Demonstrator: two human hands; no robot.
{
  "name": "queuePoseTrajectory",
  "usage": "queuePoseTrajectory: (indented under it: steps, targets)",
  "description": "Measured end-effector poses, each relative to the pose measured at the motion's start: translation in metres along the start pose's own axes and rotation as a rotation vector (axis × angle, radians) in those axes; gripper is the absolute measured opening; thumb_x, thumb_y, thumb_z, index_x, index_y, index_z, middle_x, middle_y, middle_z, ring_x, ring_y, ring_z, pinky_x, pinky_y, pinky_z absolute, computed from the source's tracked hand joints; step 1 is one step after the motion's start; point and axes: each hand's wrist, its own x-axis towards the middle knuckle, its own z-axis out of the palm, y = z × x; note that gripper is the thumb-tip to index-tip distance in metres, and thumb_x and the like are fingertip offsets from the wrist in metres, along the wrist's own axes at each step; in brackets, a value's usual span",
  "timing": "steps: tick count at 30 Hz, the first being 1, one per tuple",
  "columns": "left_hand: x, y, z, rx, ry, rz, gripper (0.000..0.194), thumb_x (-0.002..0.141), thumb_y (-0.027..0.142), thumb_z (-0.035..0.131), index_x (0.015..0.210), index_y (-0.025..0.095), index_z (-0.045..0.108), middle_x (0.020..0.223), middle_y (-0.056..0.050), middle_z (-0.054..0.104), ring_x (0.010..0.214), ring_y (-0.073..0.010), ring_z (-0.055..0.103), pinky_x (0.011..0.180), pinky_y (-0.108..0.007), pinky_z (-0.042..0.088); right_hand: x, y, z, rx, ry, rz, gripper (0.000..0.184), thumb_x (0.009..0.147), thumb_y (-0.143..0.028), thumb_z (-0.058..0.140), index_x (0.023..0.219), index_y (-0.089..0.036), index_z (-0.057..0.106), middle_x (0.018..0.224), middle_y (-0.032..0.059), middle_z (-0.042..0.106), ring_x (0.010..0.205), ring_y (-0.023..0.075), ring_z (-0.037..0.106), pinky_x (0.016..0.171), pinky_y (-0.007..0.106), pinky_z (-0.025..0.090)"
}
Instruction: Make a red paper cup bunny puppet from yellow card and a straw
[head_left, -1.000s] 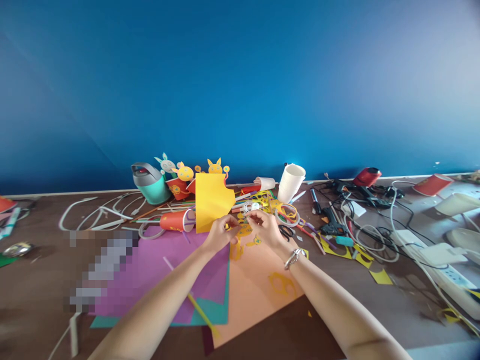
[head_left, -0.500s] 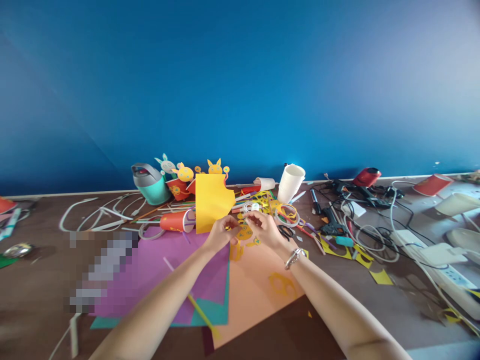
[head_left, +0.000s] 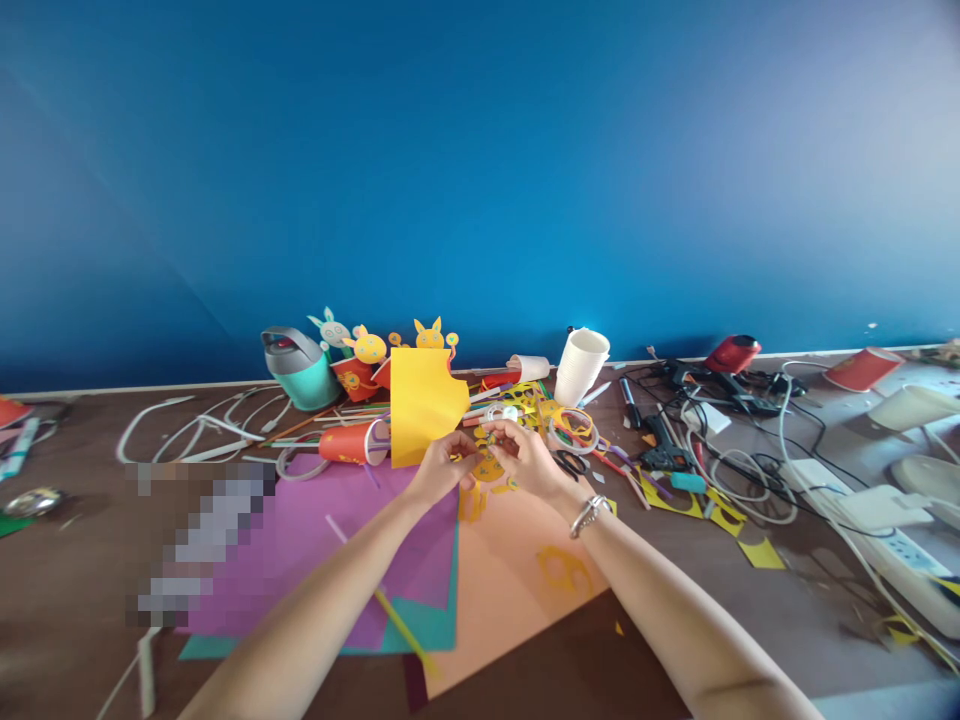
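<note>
My left hand [head_left: 445,468] and my right hand [head_left: 527,460] face each other above the peach paper sheet [head_left: 517,580]. Both are closed in a pinch, thumb against fingers. Whatever lies between the fingertips is too small and too hidden to name. Just beneath and between them is a round yellow paper cutout [head_left: 491,468] with small teal marks, partly covered by my right hand. Beside my left hand a yellow paper sheet [head_left: 424,405] with a cut-out corner stands upright. Several yellow paper scraps [head_left: 474,502] lie under my hands.
Purple paper [head_left: 300,560] lies at left, with a red paper cup [head_left: 352,441] on its side behind it. White cups [head_left: 582,366], tape [head_left: 576,430], black scissors [head_left: 571,463] and a glue gun [head_left: 664,443] lie to the right. Decorated cups [head_left: 354,378] and a teal container [head_left: 301,370] stand near the wall.
My right hand has shifted very slightly left, toward my left hand, and covers more of the small yellow piece with the teal dot. My left hand has hardly moved.
</note>
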Motion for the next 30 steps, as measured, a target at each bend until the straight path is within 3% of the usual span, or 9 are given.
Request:
queuePoseTrajectory:
  steps: [13,19,22,30]
  targets:
    - [-0.001,0.005,0.000,0.009,0.026,0.013,0.016,0.068,0.029,0.065,0.066,0.016,0.057,0.061,0.002,0.056,0.057,-0.0109,0.052,0.059,-0.023,0.040,0.002,-0.012,-0.005,-0.083,0.023,0.010,0.036,0.074,-0.023,0.060,0.111,-0.019,0.058,0.080,0.0008,0.058,0.061,0.0113,0.048,0.056,0.023,0.039]
    - [-0.003,0.009,0.000,-0.006,0.022,0.013,0.017,0.071,0.031,0.064,0.067,0.016,0.056,0.061,0.003,0.056,0.057,-0.0105,0.052,0.058,-0.023,0.041,0.001,-0.007,-0.002,-0.155,0.038,0.041,0.016,0.077,-0.033,0.060,0.081,-0.018,0.063,0.064,-0.0011,0.055,0.055,0.0108,0.044,0.050,0.022,0.033]
    - [-0.003,0.006,0.000,-0.018,0.024,0.018,0.017,0.071,0.031,0.065,0.068,0.016,0.057,0.061,0.003,0.056,0.056,-0.0101,0.051,0.057,-0.022,0.040,0.001,-0.006,-0.001,-0.119,0.014,0.060,0.020,0.080,-0.033,0.055,0.067,-0.017,0.058,0.057,-0.0019,0.050,0.052,0.0100,0.040,0.047,0.021,0.030]
    - [-0.003,-0.001,0.002,-0.023,-0.027,0.002,0.022,0.071,0.036,0.067,0.070,0.016,0.056,0.058,0.004,0.055,0.050,-0.0090,0.051,0.053,-0.022,0.039,0.001,-0.009,-0.004,-0.072,-0.028,0.065,0.021,0.077,-0.031,0.054,0.061,-0.017,0.054,0.052,-0.0037,0.042,0.049,0.0090,0.034,0.045,0.020,0.027]
